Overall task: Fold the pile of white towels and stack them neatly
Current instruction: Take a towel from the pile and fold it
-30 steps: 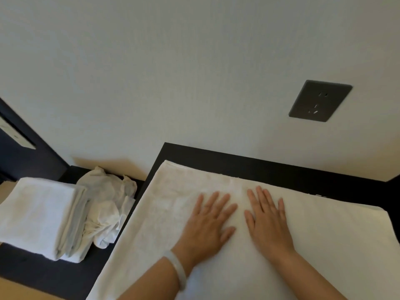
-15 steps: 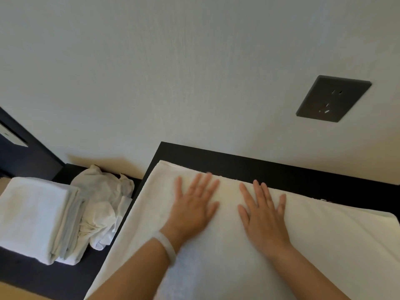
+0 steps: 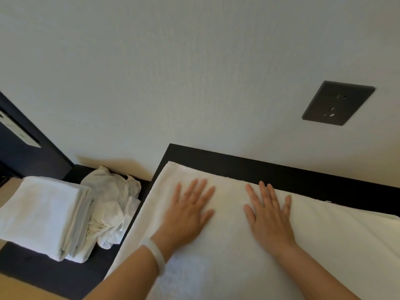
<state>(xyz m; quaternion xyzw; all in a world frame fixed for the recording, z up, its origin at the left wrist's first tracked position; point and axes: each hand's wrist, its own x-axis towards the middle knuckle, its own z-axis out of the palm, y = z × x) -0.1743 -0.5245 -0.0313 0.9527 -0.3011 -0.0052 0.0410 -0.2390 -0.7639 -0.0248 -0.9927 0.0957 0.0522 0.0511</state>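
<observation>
A large white towel (image 3: 227, 267) lies spread flat over the black table (image 3: 281, 172) against the wall. My left hand (image 3: 187, 215), with a pale bracelet on the wrist, presses flat on the towel near its far left corner, fingers straight and spread. My right hand (image 3: 269, 216) presses flat on the towel a little to the right, fingertips close to the towel's far edge. On a lower dark surface at the left stands a stack of folded white towels (image 3: 43, 215), and beside it lies a crumpled white towel (image 3: 112, 204).
The white wall rises directly behind the table, with a dark power socket (image 3: 337, 102) at the upper right. A dark panel (image 3: 26, 148) stands at the far left. The lower dark surface (image 3: 43, 276) extends toward me beneath the stack.
Both hands have slid over the towel away from me toward its far edge and apart from each other, the left hand going left, the right hand going right.
</observation>
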